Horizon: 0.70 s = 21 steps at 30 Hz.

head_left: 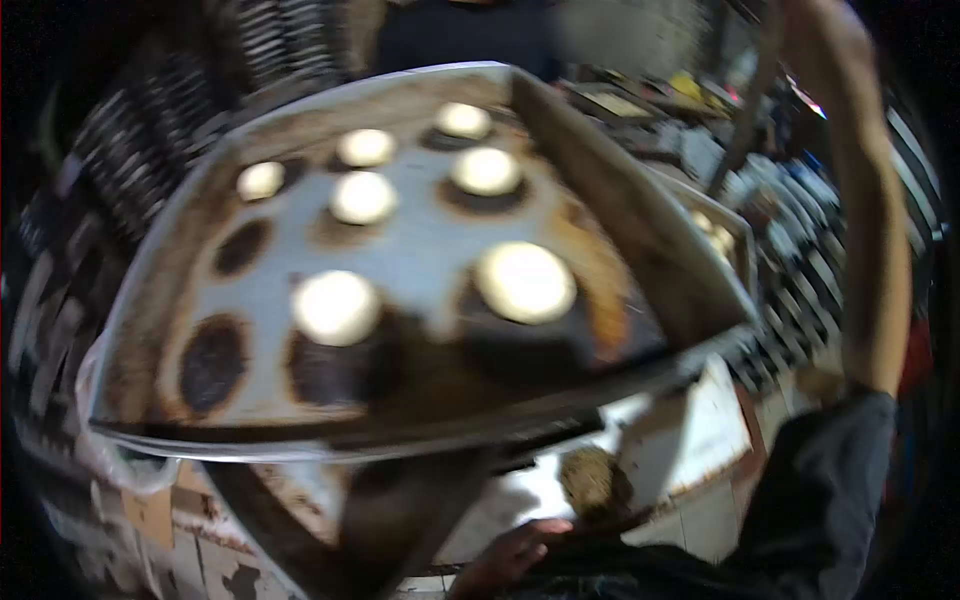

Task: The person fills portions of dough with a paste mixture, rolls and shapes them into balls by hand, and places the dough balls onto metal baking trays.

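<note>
A large, worn metal baking tray (430,420) fills the middle of the head view, tilted and close to me. Several round, pale dough balls (527,283) sit on it among dark, scorched patches. Beneath it, partly covered, is another dark metal tray or frame (390,520). My left hand (508,557) is low in the view, below the trays, with its blurred fingers stretched out and nothing visible in them. Raised along the right side, my right arm reaches the top edge, where my right hand (822,25) is cut off and its fingers are hidden.
A person in a dark top (465,40) is behind the tray. Another tray (735,235) with pale dough pieces shows at the right, near clear plastic bags (770,190). A brown lump (590,480) rests on a white surface (685,440) below. Slatted racks (280,40) stand at the back left.
</note>
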Each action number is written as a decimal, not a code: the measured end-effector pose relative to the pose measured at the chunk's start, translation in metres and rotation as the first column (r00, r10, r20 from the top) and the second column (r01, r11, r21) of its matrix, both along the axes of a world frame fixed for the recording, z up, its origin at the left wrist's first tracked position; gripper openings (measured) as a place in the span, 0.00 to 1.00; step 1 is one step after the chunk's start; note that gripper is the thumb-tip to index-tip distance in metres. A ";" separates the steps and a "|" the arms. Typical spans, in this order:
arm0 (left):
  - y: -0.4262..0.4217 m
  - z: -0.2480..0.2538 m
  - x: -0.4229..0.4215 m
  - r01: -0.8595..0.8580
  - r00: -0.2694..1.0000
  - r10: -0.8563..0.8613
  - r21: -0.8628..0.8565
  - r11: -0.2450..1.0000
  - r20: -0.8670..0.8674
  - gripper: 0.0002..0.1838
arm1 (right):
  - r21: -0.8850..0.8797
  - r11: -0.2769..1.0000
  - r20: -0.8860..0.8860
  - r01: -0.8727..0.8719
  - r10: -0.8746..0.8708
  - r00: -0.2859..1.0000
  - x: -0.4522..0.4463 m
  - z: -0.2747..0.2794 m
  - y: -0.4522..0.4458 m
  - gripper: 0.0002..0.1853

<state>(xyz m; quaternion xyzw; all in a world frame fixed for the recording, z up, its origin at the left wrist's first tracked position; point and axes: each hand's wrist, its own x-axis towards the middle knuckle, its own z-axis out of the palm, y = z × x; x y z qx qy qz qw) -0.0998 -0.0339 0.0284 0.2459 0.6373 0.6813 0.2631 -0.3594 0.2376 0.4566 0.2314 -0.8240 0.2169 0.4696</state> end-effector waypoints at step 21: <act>0.289 0.016 0.033 -0.713 0.694 0.390 0.506 0.485 0.605 0.30 | -0.076 0.802 0.512 -0.593 0.541 0.667 0.159 -0.353 0.190 0.13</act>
